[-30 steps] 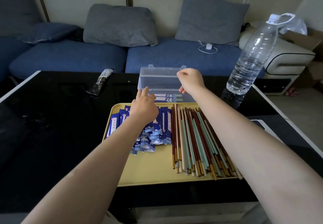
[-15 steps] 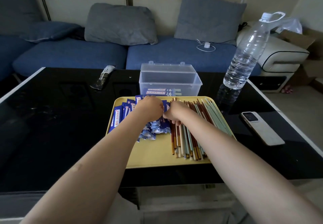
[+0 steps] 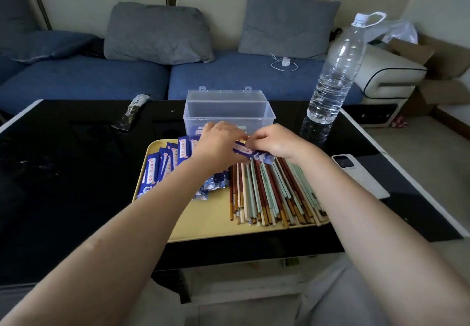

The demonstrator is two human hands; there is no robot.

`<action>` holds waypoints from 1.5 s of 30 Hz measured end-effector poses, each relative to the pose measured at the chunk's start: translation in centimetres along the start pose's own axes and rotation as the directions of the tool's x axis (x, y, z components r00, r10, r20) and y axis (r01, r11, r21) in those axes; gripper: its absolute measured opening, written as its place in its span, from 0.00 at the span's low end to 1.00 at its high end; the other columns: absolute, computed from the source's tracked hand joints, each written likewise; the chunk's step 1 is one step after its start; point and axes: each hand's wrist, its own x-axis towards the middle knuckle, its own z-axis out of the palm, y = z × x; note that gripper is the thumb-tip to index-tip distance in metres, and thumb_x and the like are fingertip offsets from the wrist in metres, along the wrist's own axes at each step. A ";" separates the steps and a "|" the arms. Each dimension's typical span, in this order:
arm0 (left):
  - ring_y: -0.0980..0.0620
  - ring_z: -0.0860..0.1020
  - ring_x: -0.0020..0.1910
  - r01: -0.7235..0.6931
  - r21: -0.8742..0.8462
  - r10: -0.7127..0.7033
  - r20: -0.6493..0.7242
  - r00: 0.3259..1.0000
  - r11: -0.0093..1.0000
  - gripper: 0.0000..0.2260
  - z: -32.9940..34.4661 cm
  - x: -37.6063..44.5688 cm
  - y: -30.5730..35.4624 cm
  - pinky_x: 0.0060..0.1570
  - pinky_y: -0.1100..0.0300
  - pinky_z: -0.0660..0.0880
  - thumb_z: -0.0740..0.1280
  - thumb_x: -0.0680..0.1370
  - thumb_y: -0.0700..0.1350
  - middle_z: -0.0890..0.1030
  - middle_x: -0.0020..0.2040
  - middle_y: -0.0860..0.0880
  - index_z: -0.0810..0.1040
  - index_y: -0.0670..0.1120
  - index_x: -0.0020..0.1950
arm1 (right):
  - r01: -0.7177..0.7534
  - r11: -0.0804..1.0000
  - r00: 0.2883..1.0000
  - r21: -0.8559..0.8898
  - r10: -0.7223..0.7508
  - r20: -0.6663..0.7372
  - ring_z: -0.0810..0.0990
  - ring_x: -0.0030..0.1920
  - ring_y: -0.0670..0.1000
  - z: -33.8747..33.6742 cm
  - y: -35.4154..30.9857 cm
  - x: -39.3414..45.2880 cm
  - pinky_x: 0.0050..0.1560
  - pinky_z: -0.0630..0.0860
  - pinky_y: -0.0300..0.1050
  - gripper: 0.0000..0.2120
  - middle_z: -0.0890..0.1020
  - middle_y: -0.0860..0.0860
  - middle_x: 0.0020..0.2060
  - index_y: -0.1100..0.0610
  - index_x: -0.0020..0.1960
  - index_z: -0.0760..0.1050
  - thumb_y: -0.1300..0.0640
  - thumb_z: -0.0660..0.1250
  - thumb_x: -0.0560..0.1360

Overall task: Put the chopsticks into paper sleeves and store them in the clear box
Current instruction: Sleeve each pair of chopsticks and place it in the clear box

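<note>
- Chopsticks [image 3: 274,193]: loose heap on the right half of the yellow tray [image 3: 203,221], on the black counter [image 3: 63,173].
- Head view: blue paper sleeve [image 3: 245,151] held above the heap, pinched by curled fingers of both the left hand [image 3: 218,145] and the right hand [image 3: 274,142].
- More sleeves [image 3: 165,165] stacked on the tray's left half.
- Clear box [image 3: 229,114] just behind the tray, lid up, a few filled sleeves inside.
- Step, judged: opening one sleeve.
- Next: mouth spread, then a pair of chopsticks slid in.
</note>
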 end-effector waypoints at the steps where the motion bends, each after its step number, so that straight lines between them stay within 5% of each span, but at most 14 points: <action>1: 0.51 0.76 0.56 0.016 -0.017 -0.015 0.007 1.000 1.000 0.19 -0.1 0.1 0.5 0.62 0.54 0.63 0.71 0.74 0.62 0.81 0.56 0.54 0.79 0.54 0.60 | -0.001 0.999 1.000 0.045 0.001 -0.006 0.81 0.33 0.44 -0.3 0.6 -0.4 0.33 0.76 0.36 0.05 0.85 0.50 0.37 0.53 0.47 0.84 0.56 0.70 0.79; 7: 0.56 0.74 0.38 0.256 -0.157 -0.222 0.203 0.954 0.954 0.18 -0.2 0.1 2.0 0.38 0.61 0.69 0.73 0.73 0.60 0.74 0.41 0.55 0.70 0.52 0.52 | -0.043 0.981 0.961 0.190 0.093 -0.262 0.79 0.31 0.46 -0.5 3.5 -0.5 0.34 0.77 0.38 0.17 0.83 0.51 0.36 0.56 0.48 0.80 0.45 0.61 0.83; 10: 0.55 0.79 0.34 0.320 -0.231 -0.256 0.269 0.929 0.919 0.12 0.3 0.1 1.7 0.32 0.62 0.75 0.70 0.77 0.55 0.77 0.41 0.52 0.72 0.51 0.52 | -0.142 0.989 0.944 -0.048 0.121 -0.306 0.80 0.30 0.49 -0.6 4.7 -0.2 0.33 0.76 0.43 0.16 0.83 0.53 0.35 0.60 0.48 0.80 0.51 0.59 0.84; 13: 0.56 0.80 0.27 0.402 -0.341 -0.291 0.332 0.897 0.850 0.06 0.6 0.2 1.4 0.26 0.65 0.75 0.68 0.80 0.49 0.80 0.38 0.48 0.73 0.49 0.50 | -0.275 0.866 0.957 -0.419 0.204 -0.207 0.83 0.38 0.53 0.2 5.4 -0.3 0.37 0.76 0.46 0.10 0.82 0.53 0.39 0.59 0.50 0.76 0.52 0.64 0.81; 19: 0.52 0.72 0.20 0.536 -0.444 -0.326 0.465 0.823 0.718 0.12 1.0 0.1 2.4 0.22 0.68 0.69 0.61 0.82 0.47 0.77 0.24 0.46 0.72 0.41 0.42 | -0.344 0.761 0.938 -0.550 0.259 -0.229 0.81 0.47 0.55 1.3 5.1 0.1 0.49 0.79 0.48 0.12 0.75 0.52 0.39 0.60 0.62 0.76 0.57 0.64 0.80; 24: 0.45 0.81 0.41 0.614 -0.465 -0.397 0.484 0.780 0.638 0.10 2.0 0.6 3.2 0.40 0.56 0.79 0.55 0.85 0.48 0.80 0.42 0.43 0.72 0.44 0.56 | -0.377 0.744 0.925 -0.552 0.275 -0.261 0.81 0.54 0.57 2.0 4.7 0.3 0.54 0.79 0.49 0.14 0.79 0.56 0.51 0.61 0.65 0.75 0.60 0.64 0.81; 29: 0.45 0.82 0.34 0.759 -0.566 -0.405 0.642 0.651 0.322 0.06 1.8 0.5 3.5 0.36 0.51 0.82 0.56 0.84 0.39 0.80 0.41 0.40 0.71 0.41 0.51 | -0.379 0.758 0.922 -0.531 0.258 -0.289 0.80 0.59 0.59 2.8 4.9 0.4 0.55 0.77 0.49 0.17 0.79 0.58 0.62 0.61 0.69 0.73 0.58 0.63 0.82; 36: 0.44 0.82 0.38 0.812 -0.534 -0.424 0.696 0.579 0.233 0.08 1.8 0.6 3.5 0.39 0.51 0.83 0.56 0.85 0.40 0.82 0.49 0.37 0.71 0.38 0.50 | -0.387 0.789 0.917 -0.477 0.271 -0.294 0.81 0.56 0.57 3.1 5.2 0.5 0.53 0.77 0.48 0.15 0.81 0.57 0.58 0.61 0.66 0.75 0.57 0.64 0.81; 40: 0.44 0.83 0.38 0.784 -0.580 -0.404 0.678 0.615 0.220 0.06 1.9 0.3 3.4 0.37 0.51 0.83 0.55 0.85 0.39 0.82 0.47 0.38 0.70 0.39 0.54 | -0.301 0.881 0.932 -0.364 0.191 -0.308 0.80 0.41 0.54 2.0 5.1 0.6 0.42 0.76 0.46 0.06 0.79 0.54 0.41 0.58 0.46 0.76 0.58 0.64 0.81; 43: 0.45 0.81 0.35 0.738 -0.658 -0.391 0.646 0.655 0.151 0.06 1.8 0.3 2.8 0.36 0.52 0.82 0.55 0.84 0.36 0.81 0.44 0.40 0.70 0.40 0.57 | -0.141 0.987 0.936 -0.073 0.109 -0.336 0.79 0.36 0.50 0.5 4.7 0.2 0.34 0.76 0.43 0.03 0.77 0.50 0.40 0.54 0.52 0.73 0.59 0.67 0.80; 45: 0.47 0.78 0.31 0.731 -0.671 -0.396 0.643 0.656 0.121 0.04 1.7 0.3 2.6 0.34 0.52 0.81 0.58 0.83 0.37 0.78 0.38 0.42 0.72 0.40 0.53 | -0.044 0.962 0.941 0.269 0.131 -0.313 0.77 0.33 0.47 -0.1 4.3 -0.5 0.26 0.72 0.37 0.13 0.80 0.54 0.46 0.51 0.61 0.73 0.62 0.66 0.80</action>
